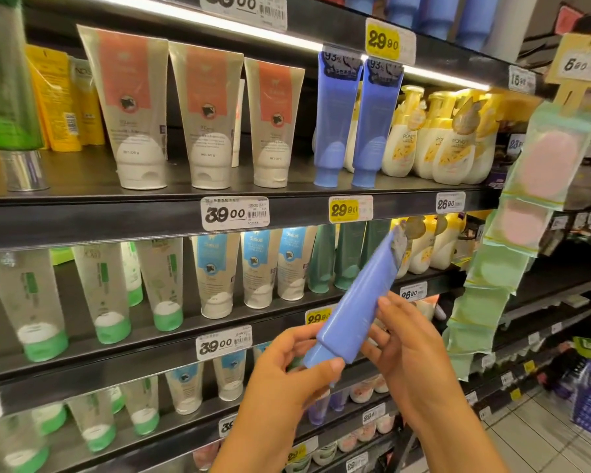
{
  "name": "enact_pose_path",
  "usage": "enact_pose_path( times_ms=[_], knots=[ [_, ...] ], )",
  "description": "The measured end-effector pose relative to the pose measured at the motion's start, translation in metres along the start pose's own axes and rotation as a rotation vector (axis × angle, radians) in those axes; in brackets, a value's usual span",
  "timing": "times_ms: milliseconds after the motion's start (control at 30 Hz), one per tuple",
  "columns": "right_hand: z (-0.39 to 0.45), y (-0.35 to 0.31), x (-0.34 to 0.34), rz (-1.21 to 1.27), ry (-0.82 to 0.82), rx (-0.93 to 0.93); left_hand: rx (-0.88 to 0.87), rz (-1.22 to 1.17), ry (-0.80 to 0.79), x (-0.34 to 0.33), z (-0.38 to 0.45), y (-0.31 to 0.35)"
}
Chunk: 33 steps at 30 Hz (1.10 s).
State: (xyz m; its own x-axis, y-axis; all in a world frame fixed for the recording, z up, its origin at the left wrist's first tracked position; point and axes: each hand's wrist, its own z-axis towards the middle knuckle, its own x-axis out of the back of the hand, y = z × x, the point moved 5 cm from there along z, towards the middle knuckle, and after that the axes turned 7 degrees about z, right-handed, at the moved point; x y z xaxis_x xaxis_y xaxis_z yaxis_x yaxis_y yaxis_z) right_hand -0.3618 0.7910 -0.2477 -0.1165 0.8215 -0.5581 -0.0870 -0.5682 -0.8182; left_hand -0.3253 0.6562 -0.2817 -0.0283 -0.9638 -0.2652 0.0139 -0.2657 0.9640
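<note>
A blue tube [359, 302] is held tilted in front of the shop shelves, cap end down-left, crimped end up-right. My left hand [287, 373] grips the cap end with thumb and curled fingers. My right hand [410, 346] holds the tube's body from the right, with fingertips on its side. Two matching blue tubes [355, 121] stand cap-down on the upper shelf.
Dark shelves [116, 216] carry rows of cap-down tubes: orange-labelled ones [205, 117], blue-labelled ones [253, 268], green-capped ones [106, 295]. Yellow and white pump bottles [440, 141] stand at right. A hanging strip of pink and green pads [526, 213] dangles beside them. Price tags line the shelf edges.
</note>
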Motion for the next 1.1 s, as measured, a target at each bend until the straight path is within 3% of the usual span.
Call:
enact_pose_path(
  times_ms=[100,500,800,1100],
  knots=[
    [-0.001,-0.004,0.000,-0.024,0.002,0.009,0.152,-0.316,-0.110,-0.006,-0.003,-0.005],
    [-0.005,-0.006,0.006,-0.017,0.072,-0.037,0.405,-0.660,-0.315,-0.029,-0.013,-0.003],
    [-0.015,-0.017,0.034,-0.007,0.178,-0.019,0.438,-0.582,-0.364,-0.051,-0.008,-0.023],
    [0.001,-0.031,0.035,-0.225,0.092,0.110,0.149,-0.211,-0.232,-0.057,0.023,-0.019]
  ],
)
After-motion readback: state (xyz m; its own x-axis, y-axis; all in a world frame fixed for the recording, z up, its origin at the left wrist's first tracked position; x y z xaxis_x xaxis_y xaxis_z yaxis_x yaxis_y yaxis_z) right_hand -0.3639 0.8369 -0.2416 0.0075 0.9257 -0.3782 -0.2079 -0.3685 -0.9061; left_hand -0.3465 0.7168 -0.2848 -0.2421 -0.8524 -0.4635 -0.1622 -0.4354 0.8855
